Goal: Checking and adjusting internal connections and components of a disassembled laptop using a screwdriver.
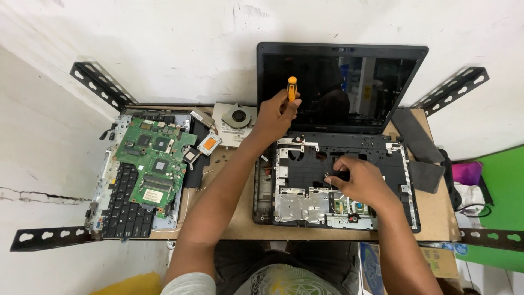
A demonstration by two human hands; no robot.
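Note:
An opened laptop base (pixel 398 180) lies on a small wooden table (pixel 240 218), its dark screen (pixel 341 87) standing upright behind. My left hand (pixel 275 117) is closed around a screwdriver with an orange-yellow handle (pixel 292 87), held upright over the base's back left corner. My right hand (pixel 360 183) rests inside the base near its middle, fingers pinched on a small black part with thin wires by it; what exactly it grips is hidden.
A green motherboard (pixel 155 158) lies on a removed keyboard (pixel 125 210) at the table's left. A cooling fan with heatsink (pixel 237 117) sits behind. Black slotted metal brackets (pixel 98 82) stick out at the corners. Dark panels (pixel 417 136) lean at the right.

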